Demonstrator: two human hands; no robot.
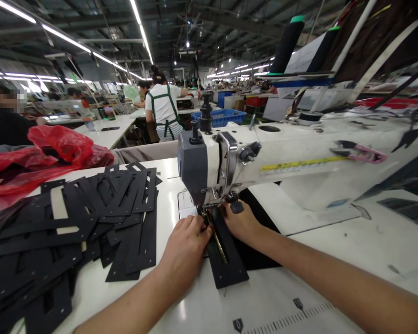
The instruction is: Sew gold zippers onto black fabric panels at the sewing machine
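A black panel (231, 272) with a slot along its middle lies under the sewing machine's needle area. In the slot shows a brass-toothed zipper (220, 247). My left hand (188, 243) is closed at the panel's left edge, thumb and fingertips pressed together on it beside the zipper, just in front of the presser foot (206, 211). On the other side, my right hand (243, 223) has its fingers curled at the panel's right edge, partly hidden behind a dark knob of the sewing machine (299, 153). Black material (261, 253) lies flat beneath my right forearm.
A heap of black slotted panels (125, 208) covers the table's left side. Behind it lies a red plastic bag (66, 148). Pink-handled snips (364, 152) rest on the machine arm. Thread cones (287, 44) stand at upper right. Beyond, a person in a green apron (163, 109) stands near a blue basket (226, 117).
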